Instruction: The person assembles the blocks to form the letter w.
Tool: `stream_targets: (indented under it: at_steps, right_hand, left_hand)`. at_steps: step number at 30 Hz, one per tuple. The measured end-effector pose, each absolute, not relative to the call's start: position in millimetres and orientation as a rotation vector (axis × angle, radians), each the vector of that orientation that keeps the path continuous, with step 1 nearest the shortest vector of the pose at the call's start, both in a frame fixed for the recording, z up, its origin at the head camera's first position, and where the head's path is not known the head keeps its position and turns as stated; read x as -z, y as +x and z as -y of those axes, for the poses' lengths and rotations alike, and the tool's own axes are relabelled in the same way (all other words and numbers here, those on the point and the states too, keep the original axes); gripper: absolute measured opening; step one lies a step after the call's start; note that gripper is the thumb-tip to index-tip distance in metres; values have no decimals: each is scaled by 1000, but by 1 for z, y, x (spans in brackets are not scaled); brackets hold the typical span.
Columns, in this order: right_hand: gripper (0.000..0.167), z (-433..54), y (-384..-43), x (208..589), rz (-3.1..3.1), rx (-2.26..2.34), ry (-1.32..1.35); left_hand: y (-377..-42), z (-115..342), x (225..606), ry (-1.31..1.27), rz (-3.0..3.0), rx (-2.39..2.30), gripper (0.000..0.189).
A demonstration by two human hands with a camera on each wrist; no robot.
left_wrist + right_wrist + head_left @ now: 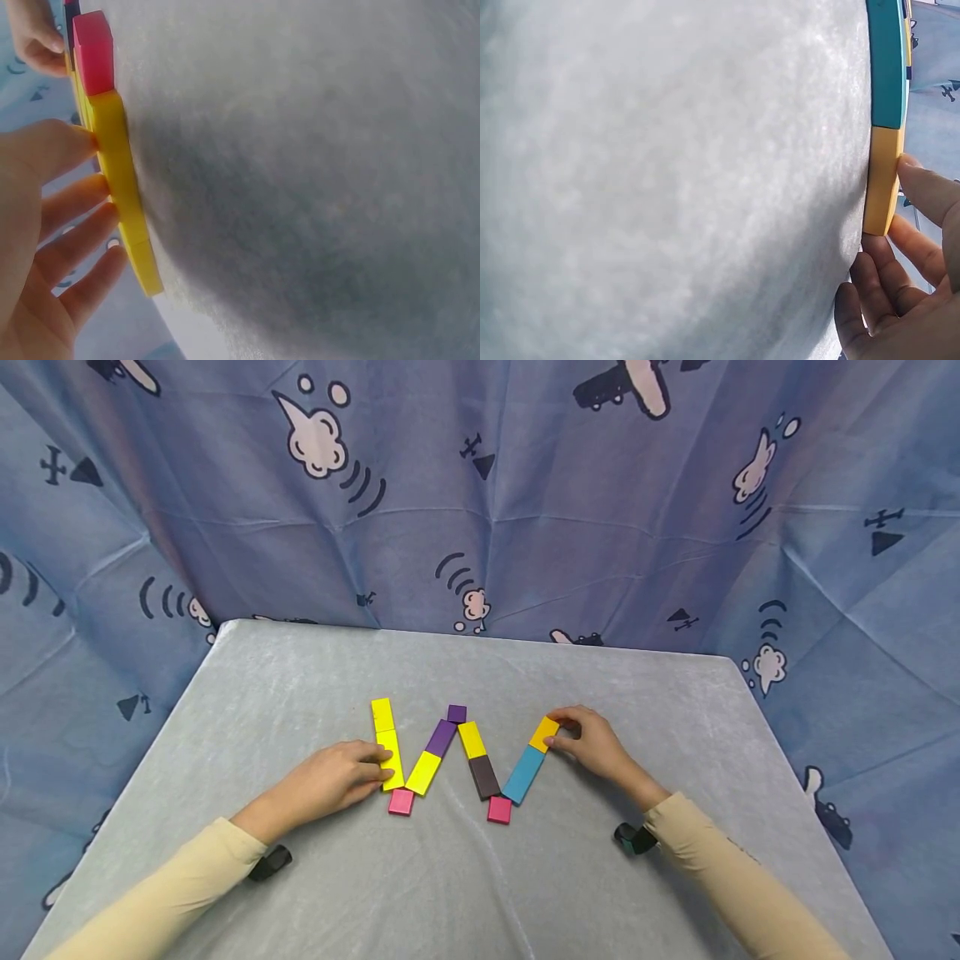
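Coloured blocks lie flat in a zigzag like a W. My left hand point(347, 774) rests its fingertips on the lower yellow block point(387, 750) of the left stroke; in the left wrist view its fingers point(81, 240) are nearly straight along that side. Another yellow block point(382, 714) continues it at the far end. At the right stroke's top, my right hand point(592, 742) pinches an orange-yellow block point(543, 732) between thumb and forefinger. That block meets the end of a blue block point(522, 775); the right wrist view shows the thumb on its side and a finger at its end.
Pink blocks point(401, 802) sit at the two lower corners, and a small purple block point(457, 713) at the middle peak. The inner strokes hold purple, yellow and dark brown blocks point(484, 777). A grey cloth covers the table point(315, 685); a patterned blue curtain point(525, 485) hangs behind.
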State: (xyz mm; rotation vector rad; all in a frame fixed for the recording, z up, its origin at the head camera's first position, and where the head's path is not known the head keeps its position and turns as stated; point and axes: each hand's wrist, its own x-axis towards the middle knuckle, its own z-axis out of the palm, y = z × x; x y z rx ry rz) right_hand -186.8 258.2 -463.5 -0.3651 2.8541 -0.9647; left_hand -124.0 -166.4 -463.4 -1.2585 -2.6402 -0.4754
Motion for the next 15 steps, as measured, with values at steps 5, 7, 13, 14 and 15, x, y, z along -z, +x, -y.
stream_targets:
  at_steps: [5, 7, 13, 14, 15]
  right_hand:
    - [43, -258, -186, 463, -2857, 962, -370]
    - [43, -258, -186, 463, -2856, 963, -370]
    - [43, -258, -186, 463, -2849, 975, -372]
    - [43, -258, -186, 463, -2849, 977, -373]
    - [43, -258, -187, 463, -2847, 985, -373]
  left_hand:
    - [-124, 167, 464, -1260, 2634, 484, 21]
    - [-124, 167, 463, -1256, 2636, 492, 21]
    - [-124, 167, 463, -1229, 2678, 557, 21]
    - [-124, 167, 463, -1222, 2685, 573, 21]
    - [-124, 167, 463, -1214, 2690, 587, 21]
